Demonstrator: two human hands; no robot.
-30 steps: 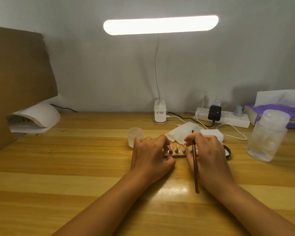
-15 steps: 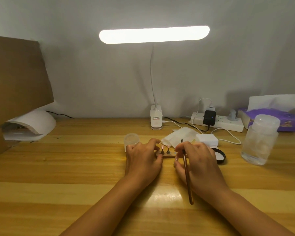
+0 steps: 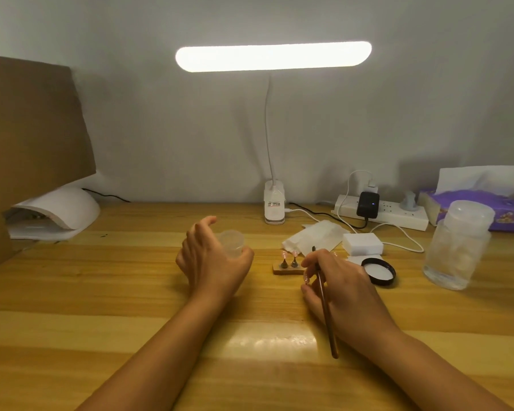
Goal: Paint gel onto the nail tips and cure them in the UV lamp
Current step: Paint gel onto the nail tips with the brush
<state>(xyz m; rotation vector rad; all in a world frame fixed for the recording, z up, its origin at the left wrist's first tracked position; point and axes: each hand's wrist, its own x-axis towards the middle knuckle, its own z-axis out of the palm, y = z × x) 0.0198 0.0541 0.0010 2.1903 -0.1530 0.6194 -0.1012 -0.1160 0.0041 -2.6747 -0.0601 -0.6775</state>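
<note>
A small wooden holder (image 3: 288, 270) carries nail tips (image 3: 294, 254) on little stands, pink-glinting; its right part is hidden behind my right hand (image 3: 341, 289). That hand grips a brown brush (image 3: 327, 315), bristles pointing away from me, handle running back over the hand. My left hand (image 3: 208, 262) curves loosely around a small clear cup (image 3: 232, 243) to the left of the holder, thumb at the cup's base, fingers spread behind it. The white UV lamp (image 3: 57, 212) sits at the far left of the table.
A desk light base (image 3: 275, 206) and a power strip (image 3: 383, 215) with cables line the back edge. White tissue (image 3: 315, 235), a white block (image 3: 362, 243), a black lid (image 3: 379, 271), a clear jar (image 3: 457, 247) and a purple tissue pack (image 3: 487, 203) lie right. Cardboard (image 3: 27, 143) stands left.
My left hand has left the holder, moved left and opened around the clear cup. My right hand with the brush has drawn slightly back from the tips.
</note>
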